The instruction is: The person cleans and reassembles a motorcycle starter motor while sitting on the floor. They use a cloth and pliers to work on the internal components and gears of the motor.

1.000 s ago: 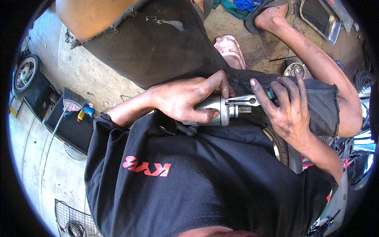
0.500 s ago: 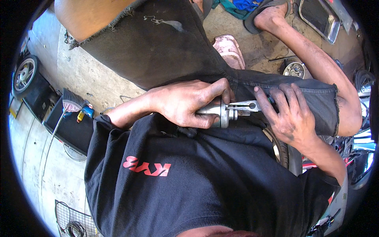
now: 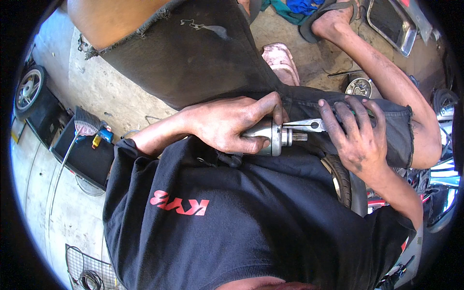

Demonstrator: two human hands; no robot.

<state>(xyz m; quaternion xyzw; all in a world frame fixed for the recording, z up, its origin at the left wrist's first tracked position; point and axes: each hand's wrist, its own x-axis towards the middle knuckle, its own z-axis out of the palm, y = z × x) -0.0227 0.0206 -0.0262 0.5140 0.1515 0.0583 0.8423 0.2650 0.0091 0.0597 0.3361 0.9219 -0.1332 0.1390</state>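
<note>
My left hand (image 3: 232,124) is closed round a silver metal cylindrical part (image 3: 274,138), held level over my lap. A short splined shaft (image 3: 299,137) sticks out of its right end. My right hand (image 3: 356,133) grips long-nose pliers (image 3: 313,125), the handles mostly hidden behind the fingers. The plier tips meet the right end face of the part, just above the shaft and close to my left fingertips. Dark smudges mark my right fingers.
A tyre (image 3: 338,181) lies beside my right side. On the floor are a pink plastic stool (image 3: 281,63), a round metal part (image 3: 359,87) and a metal tray (image 3: 410,41). To the left stand a black bin (image 3: 82,162) and a spoked wheel (image 3: 30,89).
The plier jaws have come closer together, and my right hand has shifted slightly right with spread fingers turning. My left hand keeps its hold on the metal part.
</note>
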